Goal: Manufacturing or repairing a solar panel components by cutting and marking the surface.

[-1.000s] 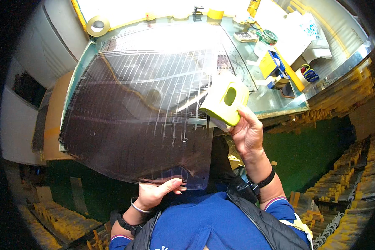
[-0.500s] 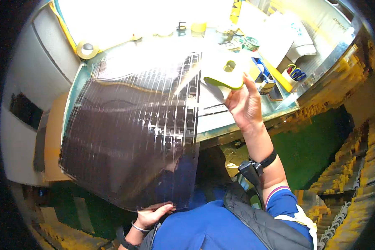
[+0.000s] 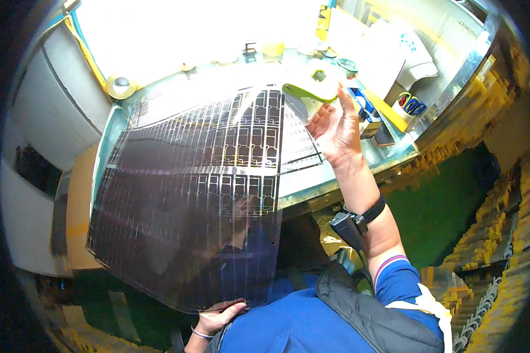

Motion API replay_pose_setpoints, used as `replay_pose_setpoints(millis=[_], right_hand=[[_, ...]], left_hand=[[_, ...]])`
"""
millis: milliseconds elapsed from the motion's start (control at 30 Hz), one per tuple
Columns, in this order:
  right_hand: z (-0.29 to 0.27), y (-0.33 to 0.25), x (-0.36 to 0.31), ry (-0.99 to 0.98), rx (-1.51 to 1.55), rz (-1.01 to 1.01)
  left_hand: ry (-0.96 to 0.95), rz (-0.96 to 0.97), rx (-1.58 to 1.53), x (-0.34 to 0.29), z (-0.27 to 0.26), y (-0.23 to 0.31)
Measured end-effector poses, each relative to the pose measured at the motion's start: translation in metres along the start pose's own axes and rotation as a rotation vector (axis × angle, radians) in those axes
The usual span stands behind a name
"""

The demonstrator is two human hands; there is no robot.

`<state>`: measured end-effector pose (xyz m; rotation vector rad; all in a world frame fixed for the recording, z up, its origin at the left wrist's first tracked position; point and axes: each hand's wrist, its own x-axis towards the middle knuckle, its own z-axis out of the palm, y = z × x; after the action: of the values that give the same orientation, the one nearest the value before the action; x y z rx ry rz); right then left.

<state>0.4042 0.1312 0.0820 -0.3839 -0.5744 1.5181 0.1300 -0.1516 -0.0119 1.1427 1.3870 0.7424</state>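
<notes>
A large dark film sheet point(image 3: 176, 235) with rows of clear line patterns lies partly on the lit glass table and hangs over its near edge towards me. My left hand point(image 3: 217, 319) grips its near edge by my body, thumb on top and fingers hidden underneath. Above the sheet's far right corner, my right hand point(image 3: 340, 134) holds a white and green tape dispenser point(image 3: 313, 88) with a round hole, fingers curled round its near side. Beneath that hand, a white sheet point(image 3: 300, 144) with dark printed lines rests on the table.
A tape roll point(image 3: 121, 87) stands at the table's far left corner. On the right are a blue box point(image 3: 362, 109), a yellow strip point(image 3: 388, 109) and a cup of scissors point(image 3: 411, 106). Behind stand more rolls, including a green one point(image 3: 347, 67). The glass table's edge point(image 3: 359, 176) runs along the right.
My right hand and the tape dispenser have moved slightly left and away from me. The film has flattened at its far part, showing more of its pattern. My left hand still grips its edge.
</notes>
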Motion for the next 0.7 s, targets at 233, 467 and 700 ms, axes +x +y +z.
replay_pose_setpoints(millis=[233, 467, 700], right_hand=[[0.002, 0.003, 0.002, -0.014, 0.000, -0.009], [0.000, 0.004, 0.003, -0.060, 0.023, 0.028], [-0.003, 0.005, 0.004, -0.022, 0.001, -0.006]], left_hand=[[-0.024, 0.022, -0.047, -0.001, -0.002, -0.001], [-0.047, 0.005, 0.003, -0.002, -0.005, -0.005], [-0.097, 0.040, 0.046, -0.003, -0.011, -0.008]])
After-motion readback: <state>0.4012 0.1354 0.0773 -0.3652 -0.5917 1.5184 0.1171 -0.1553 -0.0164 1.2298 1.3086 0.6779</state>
